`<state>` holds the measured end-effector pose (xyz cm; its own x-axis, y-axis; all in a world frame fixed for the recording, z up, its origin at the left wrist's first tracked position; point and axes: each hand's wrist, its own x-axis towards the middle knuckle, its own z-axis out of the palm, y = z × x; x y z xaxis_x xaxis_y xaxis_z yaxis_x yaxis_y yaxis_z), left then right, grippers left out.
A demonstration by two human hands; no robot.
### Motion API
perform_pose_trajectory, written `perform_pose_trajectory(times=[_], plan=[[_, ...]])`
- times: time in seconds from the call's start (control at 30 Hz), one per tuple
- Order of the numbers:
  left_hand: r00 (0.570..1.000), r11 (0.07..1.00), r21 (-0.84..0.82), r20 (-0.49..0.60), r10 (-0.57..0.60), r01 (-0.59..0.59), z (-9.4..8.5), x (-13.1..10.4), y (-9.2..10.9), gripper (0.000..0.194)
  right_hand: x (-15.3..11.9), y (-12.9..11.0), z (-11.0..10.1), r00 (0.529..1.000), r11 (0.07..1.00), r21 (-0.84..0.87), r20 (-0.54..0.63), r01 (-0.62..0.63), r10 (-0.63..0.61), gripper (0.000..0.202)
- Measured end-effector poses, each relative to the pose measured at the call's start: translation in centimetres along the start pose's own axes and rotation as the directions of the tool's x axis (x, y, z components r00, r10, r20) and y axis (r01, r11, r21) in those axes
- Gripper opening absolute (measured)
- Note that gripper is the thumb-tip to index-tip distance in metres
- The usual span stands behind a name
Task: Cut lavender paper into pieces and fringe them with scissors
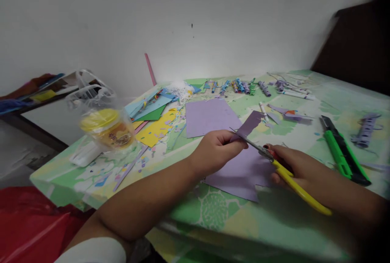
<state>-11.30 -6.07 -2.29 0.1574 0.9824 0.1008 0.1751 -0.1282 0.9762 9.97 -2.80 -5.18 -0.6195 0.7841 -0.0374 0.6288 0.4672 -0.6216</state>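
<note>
Green cutter [337, 152] lies near the right hand [300, 161].

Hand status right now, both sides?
Left hand: closed, pinching a purple paper strip.
Right hand: closed on yellow-handled scissors, whose blades are at the strip.

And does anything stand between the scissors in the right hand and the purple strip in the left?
Nothing visible does: the blades of the scissors in the right hand overlap the lower end of the purple strip. The left hand's fingertips sit close beside them.
</note>
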Motion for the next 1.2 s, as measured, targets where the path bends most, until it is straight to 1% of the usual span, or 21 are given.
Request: perform_pose_trajectory(times=[0.1, 0.23, 0.4, 0.57, 0.67, 0.77, 0.9, 1.0, 1.07, 1.2], plan=[[0.999, 0.998, -0.06, 0.021, -0.033, 0.034, 0.0, -0.1, -0.1, 0.019, 0.0, -0.4, -0.1, 1.0, 1.0, 0.011, 0.012, 0.0, 0.0, 0.026], [0.997, 0.99, -0.127, 0.05, -0.059, 0.064, -0.2, -0.1, -0.5, 0.021, -0.2, -0.6, 0.0, 1.0, 1.0, -0.011, 0.0, 0.015, -0.015, 0.027], [0.995, 0.981, -0.175, 0.078, -0.07, 0.083, -0.2, -0.2, -1.1, 0.015, -0.2, -0.2, 0.1, 1.0, 1.0, -0.019, -0.005, 0.003, -0.003, 0.028], [0.997, 0.978, -0.201, 0.05, -0.053, 0.062, -0.2, -0.1, -1.3, 0.017, -0.1, 0.2, -0.1, 0.999, 1.0, -0.018, 0.034, -0.016, 0.017, 0.029], [0.998, 0.974, -0.22, -0.019, -0.058, 0.053, -0.2, 0.0, -1.4, 0.018, -0.2, 0.2, -0.2, 0.999, 0.999, -0.024, 0.025, -0.022, 0.023, 0.03], [0.995, 0.978, -0.207, -0.082, -0.052, 0.034, -0.1, 0.0, -1.4, 0.018, -0.3, 0.1, -0.2, 0.999, 0.998, -0.034, 0.023, -0.044, 0.045, 0.03], [0.993, 0.986, -0.166, -0.112, -0.044, 0.025, 0.1, -0.2, -1.6, 0.022, -0.3, 0.1, 0.0, 0.997, 0.995, -0.068, 0.014, -0.071, 0.072, 0.03], [0.992, 0.994, -0.101, -0.112, -0.051, 0.039, 0.3, -0.5, -1.6, 0.023, -0.2, -0.1, 0.1, 0.998, 0.993, -0.096, -0.008, -0.069, 0.069, 0.034], [0.994, 0.998, -0.045, -0.095, -0.046, 0.042, 0.4, -0.6, -1.5, 0.024, -0.3, -0.2, 0.1, 0.996, 0.99, -0.111, -0.015, -0.088, 0.087, 0.035], [0.998, 0.998, 0.051, -0.043, -0.037, 0.04, 0.6, -0.8, -1.1, 0.024, -0.3, -0.2, 0.0, 0.996, 0.991, -0.11, 0.021, -0.083, 0.085, 0.034]])
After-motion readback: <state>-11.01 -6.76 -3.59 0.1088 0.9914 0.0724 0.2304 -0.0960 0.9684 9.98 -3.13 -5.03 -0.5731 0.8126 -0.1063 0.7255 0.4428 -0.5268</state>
